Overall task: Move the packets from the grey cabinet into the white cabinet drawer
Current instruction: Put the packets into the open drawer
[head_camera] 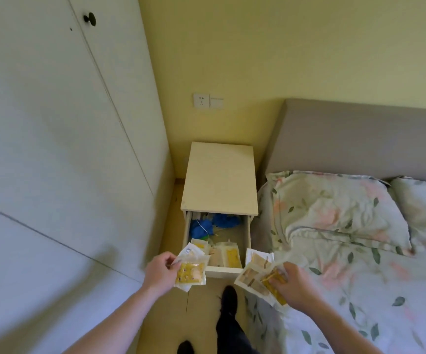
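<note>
While both hands' fingers pinch packets (pixel 191 273) over the open drawer (pixel 222 272), blue cloth (pixel 201 227) crowds its back.

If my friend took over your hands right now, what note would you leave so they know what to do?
Left hand: grips a few packets, held just left of the drawer's front.
Right hand: grips a fan of packets, at the drawer's front right corner, beside the bed.
The white cabinet has its drawer pulled open.
Done: some packets already lie in the drawer's front part; blue things sit at its back.
Left: drop both handfuls into the drawer. The grey cabinet is out of view, so I cannot tell if more packets wait there.
</note>
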Tool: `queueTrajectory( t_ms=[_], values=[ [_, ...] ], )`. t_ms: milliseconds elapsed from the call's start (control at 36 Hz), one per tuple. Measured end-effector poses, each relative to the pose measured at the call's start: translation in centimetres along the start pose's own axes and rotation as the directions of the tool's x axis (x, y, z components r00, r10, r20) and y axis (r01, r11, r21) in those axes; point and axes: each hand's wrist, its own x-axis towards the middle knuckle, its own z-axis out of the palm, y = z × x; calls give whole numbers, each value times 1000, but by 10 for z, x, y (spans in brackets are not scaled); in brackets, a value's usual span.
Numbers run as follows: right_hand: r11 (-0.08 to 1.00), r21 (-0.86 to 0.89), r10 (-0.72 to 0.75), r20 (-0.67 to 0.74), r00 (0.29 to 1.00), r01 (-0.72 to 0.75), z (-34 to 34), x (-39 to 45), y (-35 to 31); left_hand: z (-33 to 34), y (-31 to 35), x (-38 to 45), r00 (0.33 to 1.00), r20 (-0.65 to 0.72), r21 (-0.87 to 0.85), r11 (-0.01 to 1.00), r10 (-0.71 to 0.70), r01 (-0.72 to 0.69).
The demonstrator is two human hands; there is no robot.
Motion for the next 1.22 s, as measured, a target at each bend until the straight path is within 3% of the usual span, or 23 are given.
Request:
queueTrajectory(
  t_ms=[139, 389, 528, 722, 917, 1028, 1222],
  values=[
    [1000, -16, 26, 125, 992, -24, -6, 86, -5, 21, 10, 53, 989, -14, -15, 989, -145, 145],
    [993, -109, 69, 275, 959, -40, 27, 235, 0, 65, -10, 162, 968, 18, -3, 968, -249, 249],
    [963, -265, 39, 328, 944, 53, 64, 317, 12, 103, -43, 230, 956, 47, 63, 956, -289, 286],
    [795, -504, -11, 544, 839, 337, 121, 409, 33, 159, -88, 298, 961, 85, 177, 953, -264, 246],
    [523, -605, 7, 708, 706, 601, 164, 444, 32, 190, -107, 322, 962, 153, 435, 890, -224, 138],
    [498, -599, 66, 747, 661, 627, 186, 453, 32, 199, -122, 330, 964, 207, 575, 818, -166, 17],
    [583, -571, 109, 760, 641, 578, 209, 465, 36, 214, -125, 348, 923, 368, 747, 628, -115, -219]
  ],
)
